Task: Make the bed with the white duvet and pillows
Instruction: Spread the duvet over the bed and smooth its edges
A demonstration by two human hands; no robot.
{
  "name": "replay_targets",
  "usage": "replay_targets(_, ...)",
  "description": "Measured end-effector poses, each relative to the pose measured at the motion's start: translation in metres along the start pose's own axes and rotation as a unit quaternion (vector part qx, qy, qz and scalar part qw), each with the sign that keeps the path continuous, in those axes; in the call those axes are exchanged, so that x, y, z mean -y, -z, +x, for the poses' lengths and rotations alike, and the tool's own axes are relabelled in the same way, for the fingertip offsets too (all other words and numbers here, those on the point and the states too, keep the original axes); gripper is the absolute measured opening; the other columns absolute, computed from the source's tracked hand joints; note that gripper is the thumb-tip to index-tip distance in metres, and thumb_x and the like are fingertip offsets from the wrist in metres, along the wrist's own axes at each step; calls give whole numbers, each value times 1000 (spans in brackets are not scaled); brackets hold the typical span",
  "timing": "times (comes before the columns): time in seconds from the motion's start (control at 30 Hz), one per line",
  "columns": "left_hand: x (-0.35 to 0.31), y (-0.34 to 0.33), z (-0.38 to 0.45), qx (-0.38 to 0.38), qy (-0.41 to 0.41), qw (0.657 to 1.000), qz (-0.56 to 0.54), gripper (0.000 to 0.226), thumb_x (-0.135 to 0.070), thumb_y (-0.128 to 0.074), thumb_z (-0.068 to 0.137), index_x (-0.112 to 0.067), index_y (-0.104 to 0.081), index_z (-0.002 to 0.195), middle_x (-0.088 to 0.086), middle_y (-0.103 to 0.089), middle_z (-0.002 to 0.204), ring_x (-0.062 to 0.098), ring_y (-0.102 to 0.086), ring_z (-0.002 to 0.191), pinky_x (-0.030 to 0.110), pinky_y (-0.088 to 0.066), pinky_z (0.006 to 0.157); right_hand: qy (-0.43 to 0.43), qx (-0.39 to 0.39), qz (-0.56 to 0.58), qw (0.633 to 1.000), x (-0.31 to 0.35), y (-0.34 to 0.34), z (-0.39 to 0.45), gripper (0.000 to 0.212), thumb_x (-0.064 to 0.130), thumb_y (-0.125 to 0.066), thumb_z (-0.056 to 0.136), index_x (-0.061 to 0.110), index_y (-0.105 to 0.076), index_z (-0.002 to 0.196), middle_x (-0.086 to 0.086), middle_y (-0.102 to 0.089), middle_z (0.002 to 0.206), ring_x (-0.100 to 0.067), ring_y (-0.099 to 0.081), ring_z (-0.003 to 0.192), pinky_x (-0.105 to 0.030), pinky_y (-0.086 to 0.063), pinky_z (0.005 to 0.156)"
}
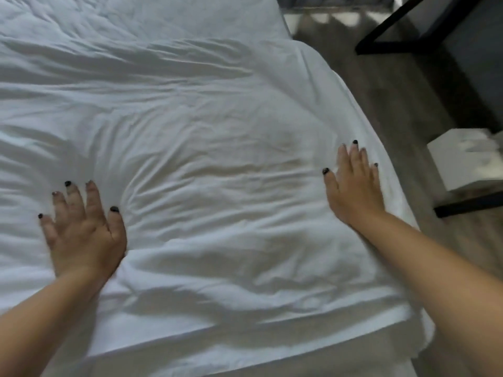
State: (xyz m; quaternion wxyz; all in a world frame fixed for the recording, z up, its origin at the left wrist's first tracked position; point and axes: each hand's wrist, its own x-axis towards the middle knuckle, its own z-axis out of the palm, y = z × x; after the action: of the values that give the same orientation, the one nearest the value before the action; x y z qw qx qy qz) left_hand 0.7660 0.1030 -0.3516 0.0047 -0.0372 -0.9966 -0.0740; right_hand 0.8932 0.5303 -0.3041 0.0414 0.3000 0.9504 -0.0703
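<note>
Two hands lie flat on the white, wrinkled fabric duvet (206,148), which is spread across the bed. Left hand (81,229): fingers straight and spread wide, palm down on the duvet's left-centre area, gripping nothing. Between the hands, the duvet surface shows many creases and shallow folds. Right hand (353,186): fingers straight and close together, palm down just inside the duvet's right edge, gripping nothing. At the far left top, a white padded surface (136,14) lies beyond the duvet's far fold; whether it is a pillow cannot be told. To the right of the bed, the grey wood-look floor (381,91) carries a black metal-framed piece of furniture (386,31) and a white box-shaped object (462,164).

Status, as judged: the duvet is laid over the bed and covers the near edge. Remaining: flatten the creases and position the pillows, none of which can be identified with certainty.
</note>
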Motion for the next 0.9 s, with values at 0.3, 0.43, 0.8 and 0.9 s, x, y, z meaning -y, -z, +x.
replay_targets(0.3,156,54,-26,75,-169,977,110,77,-62,-22,90,-26,-16,157,-4,1,165,17,6,149,41,13,115,79,0,58,995,227,-32,-89,68,49,-25,100,17,-2,156,-8,10,163,-27,12,149,-49,9,119)
replay_targets(0.43,238,71,-33,70,-190,973,109,78,-64,-24,89,-26,-15,157,-2,-1,166,19,2,150,49,5,117,140,40,49,988,329,-52,-149,74,53,-22,99,11,1,155,-7,14,162,-25,18,148,-49,11,119)
replay_targets(0.8,523,140,-23,154,-223,947,173,89,-77,-24,84,-22,-31,153,10,-29,159,35,-33,143,69,-25,103,197,116,49,972,606,-109,-311,95,76,-10,83,18,15,153,-3,27,159,-28,28,144,-58,16,114)
replay_targets(0.9,565,154,-20,178,-218,944,172,84,-70,-29,85,-16,-44,147,18,-44,149,42,-46,132,66,-36,97,297,156,15,942,643,-113,-340,96,80,-4,73,31,9,154,0,24,160,-33,25,145,-67,12,111)
